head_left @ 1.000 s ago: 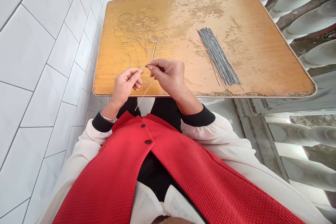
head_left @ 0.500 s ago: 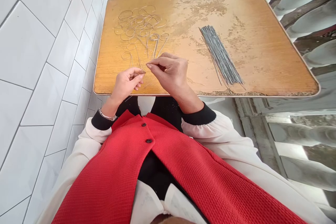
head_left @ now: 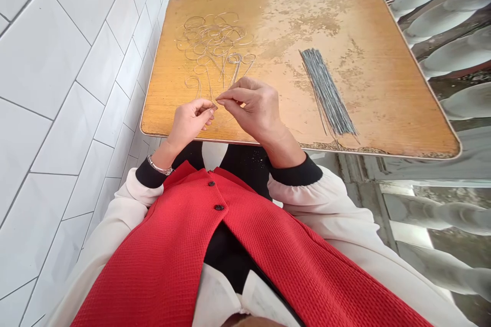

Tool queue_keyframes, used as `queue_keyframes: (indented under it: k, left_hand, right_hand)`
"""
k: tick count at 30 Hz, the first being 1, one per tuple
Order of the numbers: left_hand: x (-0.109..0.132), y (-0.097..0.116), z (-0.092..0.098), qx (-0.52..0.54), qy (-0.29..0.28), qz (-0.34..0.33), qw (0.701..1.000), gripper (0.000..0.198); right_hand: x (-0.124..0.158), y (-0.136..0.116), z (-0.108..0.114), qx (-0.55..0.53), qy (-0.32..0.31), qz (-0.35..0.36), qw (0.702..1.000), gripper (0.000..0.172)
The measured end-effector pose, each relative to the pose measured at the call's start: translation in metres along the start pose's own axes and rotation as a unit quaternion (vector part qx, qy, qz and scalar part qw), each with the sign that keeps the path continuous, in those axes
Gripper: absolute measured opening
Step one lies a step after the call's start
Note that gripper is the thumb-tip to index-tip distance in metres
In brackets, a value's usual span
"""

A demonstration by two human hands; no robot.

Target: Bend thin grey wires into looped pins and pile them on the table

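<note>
My left hand (head_left: pixel 193 120) is closed just above the table's near edge, thumb and fingers pinching a thin metal wire that barely shows at the fingertips. Right beside it, my right hand (head_left: pixel 255 107) pinches the same wire between thumb and forefinger. The fingertips of both hands almost meet. Beyond them lies a loose spread of wires bent into loops (head_left: pixel 215 36), some with straight tails pointing toward me. To the right rests a bundle of straight grey wires (head_left: pixel 328 93), side by side.
The wooden table (head_left: pixel 276 25) has a worn, peeling surface and a chipped front edge. A white tiled wall (head_left: pixel 69 87) runs close along the left. White balusters (head_left: pixel 456 61) stand along the right side.
The view has shifted and tilted slightly. My fingertips have come a little closer together, both hands still pinching. The looped wires and the straight bundle lie as before.
</note>
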State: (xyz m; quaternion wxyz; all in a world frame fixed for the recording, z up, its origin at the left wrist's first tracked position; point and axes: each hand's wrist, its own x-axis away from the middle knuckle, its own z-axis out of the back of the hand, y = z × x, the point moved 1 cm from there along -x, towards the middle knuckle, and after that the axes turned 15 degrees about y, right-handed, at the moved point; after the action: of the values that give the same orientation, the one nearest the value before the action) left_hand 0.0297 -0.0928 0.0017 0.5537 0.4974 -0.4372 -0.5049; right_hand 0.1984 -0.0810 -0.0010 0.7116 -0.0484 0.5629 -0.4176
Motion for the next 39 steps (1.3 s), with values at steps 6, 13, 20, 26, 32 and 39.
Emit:
queue_keyframes:
  k: [6,13,20,26,32,39]
  left_hand:
    - [0.0,-0.002,-0.006,0.031,0.032,-0.014,0.999,0.016]
    - [-0.001,-0.006,-0.009,0.067,0.041,-0.006,0.997,0.012]
    - [-0.003,-0.007,-0.007,0.127,0.083,0.018,0.988,0.011]
    - [0.0,-0.009,-0.009,0.17,0.096,0.078,0.978,0.009]
    - [0.005,-0.013,-0.012,0.189,0.071,0.122,0.972,0.005]
    - [0.005,-0.014,-0.015,0.19,0.073,0.131,0.97,0.004]
  right_hand:
    - [0.008,0.008,-0.007,-0.004,0.035,-0.036,0.999,0.016]
    - [0.008,0.01,-0.012,-0.034,0.062,-0.085,0.994,0.017]
    - [0.019,0.009,-0.008,-0.125,0.084,-0.233,0.961,0.035]
    - [0.033,-0.002,-0.016,-0.197,0.082,-0.343,0.915,0.04]
    - [0.031,-0.005,-0.018,-0.203,0.076,-0.355,0.909,0.03]
    - [0.032,-0.007,-0.021,-0.212,0.079,-0.354,0.908,0.031]
